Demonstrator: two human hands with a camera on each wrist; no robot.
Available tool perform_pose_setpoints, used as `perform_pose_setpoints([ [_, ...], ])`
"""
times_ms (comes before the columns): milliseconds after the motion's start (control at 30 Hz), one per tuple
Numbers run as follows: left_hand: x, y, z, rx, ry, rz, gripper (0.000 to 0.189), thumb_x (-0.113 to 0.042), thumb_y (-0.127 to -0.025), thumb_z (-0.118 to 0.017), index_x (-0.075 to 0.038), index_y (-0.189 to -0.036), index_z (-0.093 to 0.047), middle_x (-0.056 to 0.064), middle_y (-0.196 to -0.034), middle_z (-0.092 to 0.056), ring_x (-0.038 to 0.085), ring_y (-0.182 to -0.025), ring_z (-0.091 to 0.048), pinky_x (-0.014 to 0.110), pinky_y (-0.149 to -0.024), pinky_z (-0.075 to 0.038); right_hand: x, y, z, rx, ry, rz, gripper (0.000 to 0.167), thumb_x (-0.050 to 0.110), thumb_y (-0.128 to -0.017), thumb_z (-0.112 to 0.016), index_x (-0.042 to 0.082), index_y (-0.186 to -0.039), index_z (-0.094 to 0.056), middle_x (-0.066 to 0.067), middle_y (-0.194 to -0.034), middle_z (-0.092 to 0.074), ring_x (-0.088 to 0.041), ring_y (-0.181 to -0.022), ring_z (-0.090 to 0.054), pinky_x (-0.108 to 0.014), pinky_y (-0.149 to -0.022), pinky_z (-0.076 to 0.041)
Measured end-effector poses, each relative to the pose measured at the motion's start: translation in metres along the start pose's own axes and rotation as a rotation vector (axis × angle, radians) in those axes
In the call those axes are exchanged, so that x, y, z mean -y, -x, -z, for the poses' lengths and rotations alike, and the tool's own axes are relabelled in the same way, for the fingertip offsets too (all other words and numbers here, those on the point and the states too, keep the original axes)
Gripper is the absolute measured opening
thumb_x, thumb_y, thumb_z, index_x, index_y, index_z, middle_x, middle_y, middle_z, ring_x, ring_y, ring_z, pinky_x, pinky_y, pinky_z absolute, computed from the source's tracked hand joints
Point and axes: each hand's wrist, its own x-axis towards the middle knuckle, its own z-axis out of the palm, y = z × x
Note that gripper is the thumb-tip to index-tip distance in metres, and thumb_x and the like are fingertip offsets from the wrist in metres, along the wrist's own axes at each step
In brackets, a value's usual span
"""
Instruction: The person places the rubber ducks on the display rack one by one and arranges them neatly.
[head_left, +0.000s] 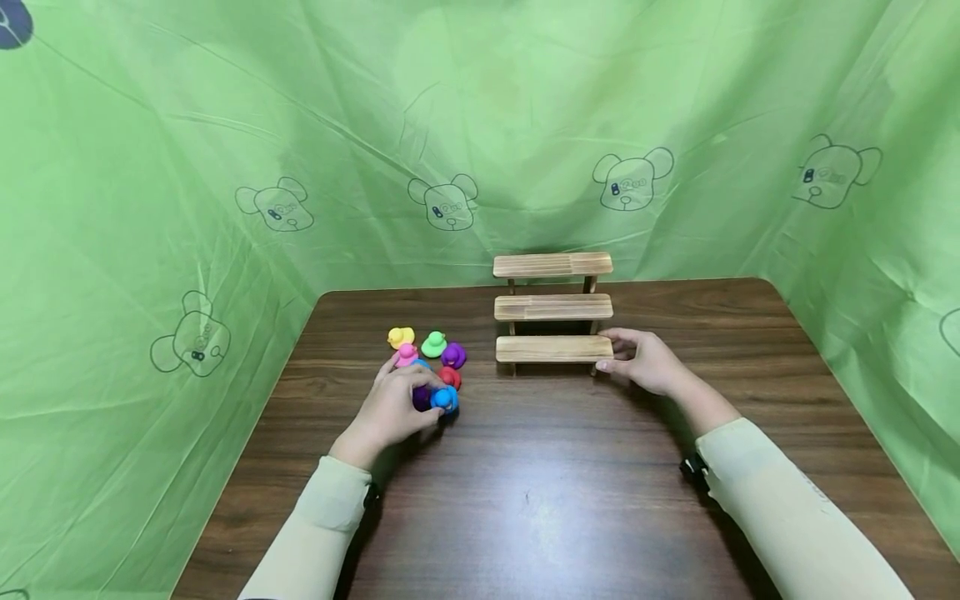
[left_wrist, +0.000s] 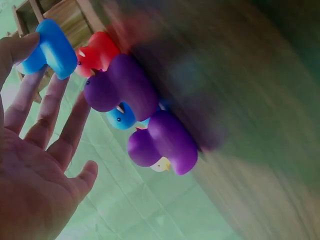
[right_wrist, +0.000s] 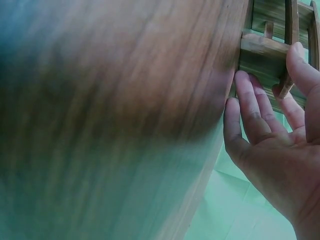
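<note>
Between its thumb and fingers, my left hand (head_left: 390, 408) pinches a blue rubber duck (head_left: 444, 400); the left wrist view shows this blue duck (left_wrist: 55, 49) held near the fingertips. Close by are a dark purple duck (left_wrist: 122, 87), partly hidden by the hand in the head view, a red duck (head_left: 450, 377) and a mostly covered second blue duck (head_left: 422, 364). My right hand (head_left: 647, 361) grips the right end of the lowest board of a three-step wooden stand (head_left: 555, 350). In the right wrist view, its thumb and fingers lie around the stand's side (right_wrist: 291, 30).
Beyond the left hand sit a pink duck (head_left: 407, 354), a yellow duck (head_left: 401, 337), a green duck (head_left: 434, 344) and a purple duck (head_left: 453, 356). All stand on a dark wooden table (head_left: 525, 492). Green cloth (head_left: 525, 125) with printed bear heads encloses its back and sides.
</note>
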Motion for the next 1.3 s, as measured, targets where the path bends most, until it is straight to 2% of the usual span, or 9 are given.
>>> perform_pose_setpoints([
  [200,-0.006,-0.009,0.001,-0.037,0.083,-0.041,0.035,-0.016,-0.074,-0.093,-0.021,-0.105,-0.077,-0.012,-0.107,-0.073,0.017,-0.107,-0.066,0.055,-0.124,-0.021,0.001,0.001,0.001,0.012,-0.009,-0.013,0.063,0.024,-0.091,-0.085,0.006,-0.145,-0.060,-0.019,-0.119,-0.069,-0.033,-0.107,-0.069,-0.039,-0.085,-0.060],
  [333,-0.009,-0.017,-0.001,-0.051,0.150,-0.042,0.038,-0.012,-0.074,-0.093,-0.020,-0.107,-0.075,-0.010,-0.107,-0.071,0.019,-0.100,-0.064,0.048,-0.106,-0.043,0.000,0.001,0.002,0.014,-0.006,-0.025,0.063,0.025,-0.091,-0.085,0.008,-0.146,-0.060,-0.018,-0.119,-0.069,-0.033,-0.106,-0.069,-0.038,-0.084,-0.060],
  [433,-0.012,-0.022,-0.001,-0.049,0.218,-0.045,0.036,-0.008,-0.075,-0.092,-0.017,-0.106,-0.075,-0.007,-0.109,-0.069,0.018,-0.099,-0.064,0.043,-0.091,-0.054,-0.001,0.000,0.002,0.011,-0.004,-0.024,0.063,0.026,-0.090,-0.086,0.008,-0.145,-0.060,-0.018,-0.119,-0.070,-0.032,-0.106,-0.069,-0.037,-0.083,-0.060],
  [467,-0.013,-0.024,-0.001,-0.047,0.235,-0.046,0.035,-0.008,-0.076,-0.091,-0.016,-0.106,-0.075,-0.006,-0.110,-0.069,0.018,-0.100,-0.064,0.042,-0.090,-0.056,-0.001,0.000,0.002,0.011,-0.004,-0.024,0.063,0.026,-0.090,-0.086,0.008,-0.145,-0.060,-0.018,-0.119,-0.070,-0.032,-0.106,-0.069,-0.036,-0.083,-0.060],
  [633,-0.020,-0.033,-0.001,-0.025,0.304,-0.035,0.032,-0.005,-0.080,-0.089,-0.014,-0.108,-0.075,-0.004,-0.117,-0.067,0.018,-0.107,-0.065,0.043,-0.096,-0.057,-0.002,0.000,0.002,0.012,0.001,-0.031,0.062,0.025,-0.091,-0.085,0.009,-0.146,-0.060,-0.017,-0.119,-0.069,-0.032,-0.106,-0.069,-0.035,-0.081,-0.060],
  [733,-0.025,-0.039,-0.002,-0.021,0.354,-0.024,0.031,-0.003,-0.081,-0.088,-0.012,-0.108,-0.074,0.000,-0.120,-0.067,0.017,-0.104,-0.067,0.046,-0.095,-0.058,-0.002,0.000,0.002,0.015,0.000,-0.031,0.062,0.025,-0.091,-0.085,0.010,-0.146,-0.060,-0.017,-0.119,-0.069,-0.032,-0.106,-0.069,-0.035,-0.080,-0.060],
  [967,-0.032,-0.056,-0.009,-0.058,0.426,0.002,0.033,-0.004,-0.083,-0.087,-0.011,-0.111,-0.073,0.000,-0.119,-0.066,0.019,-0.103,-0.066,0.054,-0.092,-0.058,-0.002,0.000,0.002,0.014,-0.007,-0.029,0.063,0.025,-0.091,-0.085,0.010,-0.146,-0.060,-0.017,-0.119,-0.070,-0.032,-0.106,-0.069,-0.034,-0.080,-0.060],
  [1133,-0.037,-0.069,-0.016,-0.064,0.409,0.030,0.031,-0.010,-0.083,-0.087,-0.016,-0.111,-0.074,-0.005,-0.114,-0.066,0.017,-0.102,-0.068,0.053,-0.093,-0.058,-0.002,-0.001,0.002,0.011,-0.007,-0.027,0.063,0.026,-0.091,-0.085,0.009,-0.146,-0.060,-0.017,-0.119,-0.070,-0.032,-0.106,-0.069,-0.036,-0.081,-0.060],
  [1300,-0.041,-0.080,-0.024,-0.058,0.324,0.023,0.031,-0.017,-0.084,-0.087,-0.022,-0.111,-0.074,-0.011,-0.113,-0.067,0.019,-0.103,-0.067,0.046,-0.093,-0.052,-0.002,-0.002,0.002,0.014,-0.005,-0.021,0.064,0.029,-0.091,-0.085,0.009,-0.146,-0.060,-0.017,-0.120,-0.070,-0.032,-0.106,-0.069,-0.036,-0.082,-0.060],
])
